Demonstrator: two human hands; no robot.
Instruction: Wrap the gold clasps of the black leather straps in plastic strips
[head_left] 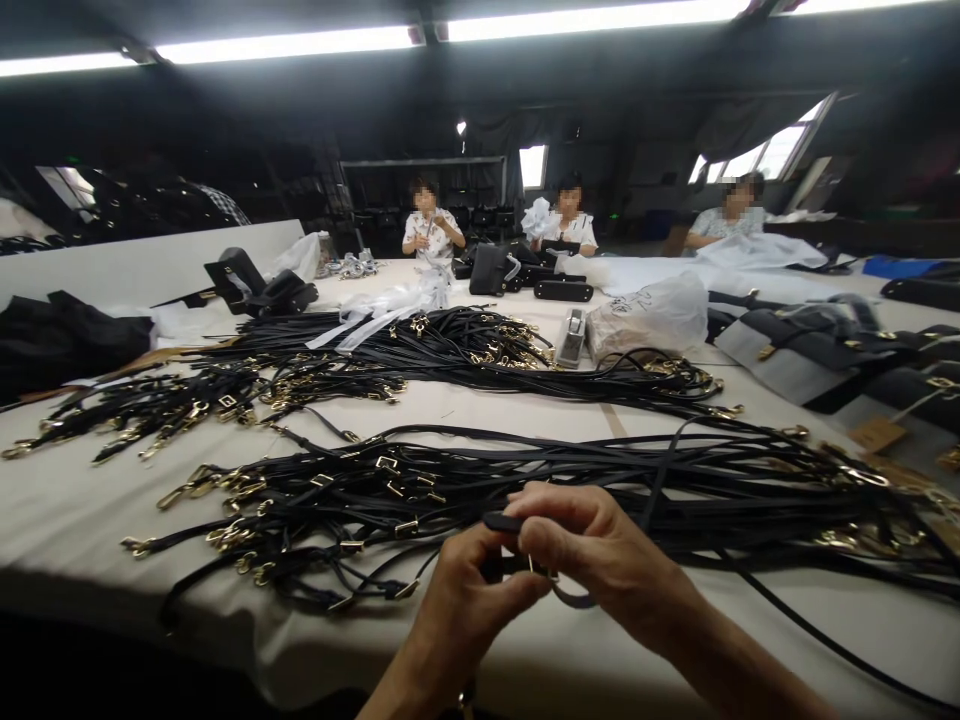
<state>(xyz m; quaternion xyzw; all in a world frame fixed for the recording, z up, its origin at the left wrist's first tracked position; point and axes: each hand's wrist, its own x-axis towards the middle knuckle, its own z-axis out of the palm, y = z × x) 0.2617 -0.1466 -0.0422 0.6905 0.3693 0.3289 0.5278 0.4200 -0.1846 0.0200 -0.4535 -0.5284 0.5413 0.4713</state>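
Note:
Close in front of me, my left hand (pixel 469 600) and my right hand (pixel 600 555) meet at a black strap (pixel 501 522) with a gold-coloured buckle (pixel 541 570). The fingers of both hands are closed on it. A flat strap end sticks out between them, and a short loop curves below my right hand. My fingers hide part of the buckle. Just beyond lies a long bundle of black straps (pixel 600 465) with gold clasps and buckles, its left end fanned out towards the table's front edge. A gold clasp (pixel 466 697) hangs below my left wrist.
Further back lie more black straps (pixel 442 345) with white strips (pixel 375 320) across them. A clear plastic bag (pixel 652 315) stands behind, beside a small grey box (pixel 572 338). Black bags (pixel 795 350) are on the right. Three people (pixel 435 230) sit across the table.

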